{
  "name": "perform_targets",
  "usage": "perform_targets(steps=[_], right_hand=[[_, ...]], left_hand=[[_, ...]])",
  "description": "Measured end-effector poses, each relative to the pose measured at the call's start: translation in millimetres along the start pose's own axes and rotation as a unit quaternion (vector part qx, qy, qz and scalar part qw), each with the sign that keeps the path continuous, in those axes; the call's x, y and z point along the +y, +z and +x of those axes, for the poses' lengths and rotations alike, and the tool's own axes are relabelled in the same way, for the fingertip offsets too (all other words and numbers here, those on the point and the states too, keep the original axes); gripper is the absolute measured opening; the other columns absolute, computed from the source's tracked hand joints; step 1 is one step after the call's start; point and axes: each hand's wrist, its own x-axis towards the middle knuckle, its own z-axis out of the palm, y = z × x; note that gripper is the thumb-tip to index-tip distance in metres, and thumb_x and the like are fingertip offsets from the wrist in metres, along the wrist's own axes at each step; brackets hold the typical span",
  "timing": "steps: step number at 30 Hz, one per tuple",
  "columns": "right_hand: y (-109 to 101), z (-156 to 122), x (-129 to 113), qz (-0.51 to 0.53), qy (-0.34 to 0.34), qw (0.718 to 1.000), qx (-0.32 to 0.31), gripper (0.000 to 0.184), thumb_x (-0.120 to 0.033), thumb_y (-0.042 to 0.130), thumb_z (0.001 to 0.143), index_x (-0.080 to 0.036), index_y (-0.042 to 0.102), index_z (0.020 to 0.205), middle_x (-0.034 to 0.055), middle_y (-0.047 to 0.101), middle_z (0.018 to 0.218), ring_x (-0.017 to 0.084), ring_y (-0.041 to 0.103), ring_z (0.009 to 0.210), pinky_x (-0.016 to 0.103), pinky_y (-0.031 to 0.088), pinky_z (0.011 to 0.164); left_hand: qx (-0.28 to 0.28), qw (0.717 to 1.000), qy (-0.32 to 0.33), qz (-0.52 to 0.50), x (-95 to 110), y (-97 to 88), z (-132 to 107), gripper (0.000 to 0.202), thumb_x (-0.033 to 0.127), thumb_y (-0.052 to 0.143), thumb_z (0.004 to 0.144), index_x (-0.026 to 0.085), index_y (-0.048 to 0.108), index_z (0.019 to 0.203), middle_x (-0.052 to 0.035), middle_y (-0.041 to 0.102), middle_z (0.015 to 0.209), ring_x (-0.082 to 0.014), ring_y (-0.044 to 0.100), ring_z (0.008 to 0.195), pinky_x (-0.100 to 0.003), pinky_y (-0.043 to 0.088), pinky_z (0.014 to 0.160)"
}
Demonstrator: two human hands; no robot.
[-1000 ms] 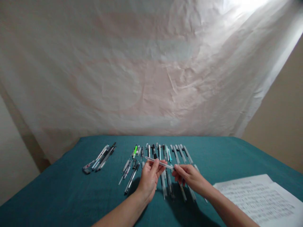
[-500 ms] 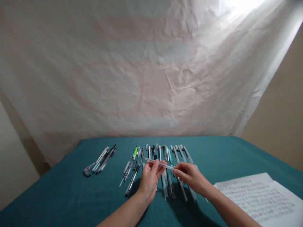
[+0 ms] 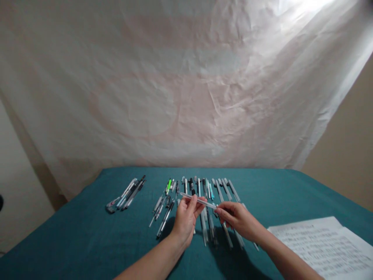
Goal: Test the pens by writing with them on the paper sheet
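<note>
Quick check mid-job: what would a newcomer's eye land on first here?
Probably the left hand and right hand at lower centre, holding a slim pale tube between them above the teal cloth. Next, perhaps the bright green pen left of centre, then the printed-looking sheets at lower right.

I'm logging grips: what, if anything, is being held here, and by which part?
A slim translucent tube: the left hand grips it near its middle; the right hand pinches its right end.
</note>
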Motion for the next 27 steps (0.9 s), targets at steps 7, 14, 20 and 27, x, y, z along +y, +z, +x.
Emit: perform_targets(steps=[7,14,20,27], right_hand=[[-57,-12,-5,-0.148,0.037,0.987,-0.053,0.03,-0.036,0.046,0.077,-0.014,0.06,0.062,-0.0001,0.057,0.055,0.009,0.048,0.049,0.017,0.033,0.044],[-108,-42,-19,-0.276,0.082,0.957,-0.024,0.027,-0.032,0.048,0.074,-0.015,0.06,0.057,0.0022,0.059,0.052,0.01,0.047,0.045,0.02,0.028,0.042],[-99,-43,-10,-0.514,0.185,0.834,0.07,0.023,-0.022,0.045,0.072,-0.017,0.064,0.06,0.0108,0.065,0.068,0.02,0.059,0.06,0.024,0.025,0.045],[-87,-37,-3,-0.536,0.2,0.82,0.026,0.018,-0.016,0.048,0.067,-0.015,0.066,0.067,0.0155,0.067,0.075,0.025,0.063,0.068,0.025,0.034,0.049]], left_hand=[[0.045,0.999,0.028,0.004,4,-8.5,12,0.012,0.024,0.054,0.078,0.015,0.047,0.08,-0.007,0.064,0.084,-0.0158,0.062,0.086,-0.029,0.047,0.082],[0.083,0.996,0.039,-0.002,1,-16.6,23,0.007,0.021,0.051,0.08,0.014,0.048,0.079,-0.0081,0.065,0.082,-0.016,0.063,0.085,-0.028,0.049,0.08],[0.061,0.998,0.029,0.006,-2,-12.7,15,0.009,0.022,0.053,0.08,0.014,0.05,0.081,-0.0085,0.065,0.083,-0.0162,0.062,0.085,-0.028,0.05,0.079],[0.048,0.999,0.022,0.008,-3,-10.4,14,0.009,0.021,0.054,0.078,0.013,0.05,0.079,-0.008,0.065,0.082,-0.0152,0.062,0.083,-0.028,0.05,0.079]])
